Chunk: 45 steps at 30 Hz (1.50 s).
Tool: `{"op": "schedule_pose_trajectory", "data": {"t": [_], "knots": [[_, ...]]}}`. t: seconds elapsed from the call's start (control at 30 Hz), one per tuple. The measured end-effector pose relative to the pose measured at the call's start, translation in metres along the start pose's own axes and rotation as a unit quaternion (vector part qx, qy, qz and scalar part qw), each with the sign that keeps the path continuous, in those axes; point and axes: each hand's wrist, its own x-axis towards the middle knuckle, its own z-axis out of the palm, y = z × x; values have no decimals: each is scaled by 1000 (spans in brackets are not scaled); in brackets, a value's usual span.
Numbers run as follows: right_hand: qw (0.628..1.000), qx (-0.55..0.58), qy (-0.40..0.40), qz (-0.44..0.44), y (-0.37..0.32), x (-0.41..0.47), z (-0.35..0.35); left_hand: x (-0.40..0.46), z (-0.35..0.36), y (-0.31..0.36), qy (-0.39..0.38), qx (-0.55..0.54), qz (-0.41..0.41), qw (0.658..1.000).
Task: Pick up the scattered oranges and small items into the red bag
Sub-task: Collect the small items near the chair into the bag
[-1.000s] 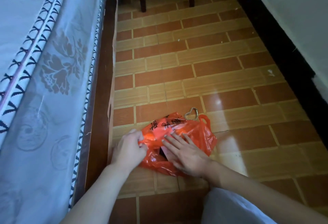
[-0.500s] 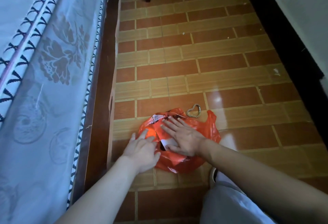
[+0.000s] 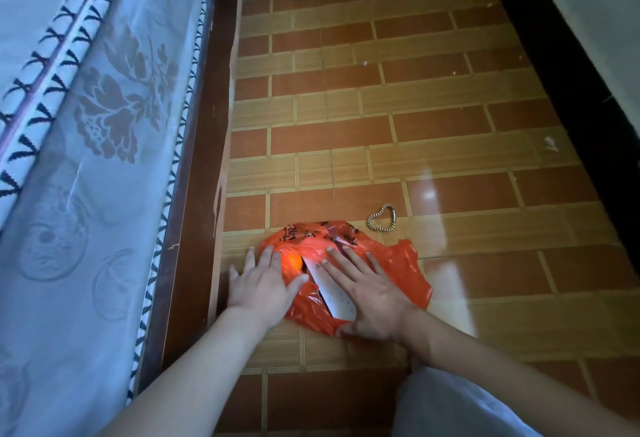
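Fingers (image 3: 337, 256) flat on bag (image 3: 398, 263) (chain (image 3: 381, 216) beside)

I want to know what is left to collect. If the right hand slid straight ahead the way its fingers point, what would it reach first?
The right hand lies flat on the red bag, fingers pointing up and slightly left. It would first cross the bag's printed far edge, then bare floor tiles. The chain bracelet lies slightly right of that line, probably missed.

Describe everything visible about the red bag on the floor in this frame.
The red bag is thin, glossy, crumpled plastic with dark printed characters near its far edge. It lies flattened on the tiled floor beside the bed frame. Its mouth gapes between the hands, showing an orange and a white paper-like item inside. The left hand rests open on its left edge; the right hand presses flat on top. A chain bracelet lies just beyond, not touching.
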Motion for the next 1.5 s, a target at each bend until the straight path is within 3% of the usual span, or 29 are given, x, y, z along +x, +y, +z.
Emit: {"op": "schedule_pose_trajectory", "data": {"t": [0.2,0.33,0.43,0.63,0.8,1.23,1.5], "knots": [[1000,17,15,2,-7,-3,-6,-3,1,10,68,-26,10,997],[994,45,97,-20,-16,-5,-17,-4,0,12,112,24,151,982],[993,48,105,3,-14,-1,-16,-7,3,19,93,92,264,956],[1000,8,28,4,12,-6,-7,-16,2,17,1,165,268,949],[1000,-8,19,2,14,-3,-7,-15,2,14,-76,267,229,933],[999,-36,8,2,8,-1,3,-28,-1,-7,-84,200,194,957],[999,7,46,-3,2,-8,-24,-35,-16,2,6,102,245,964]]}}
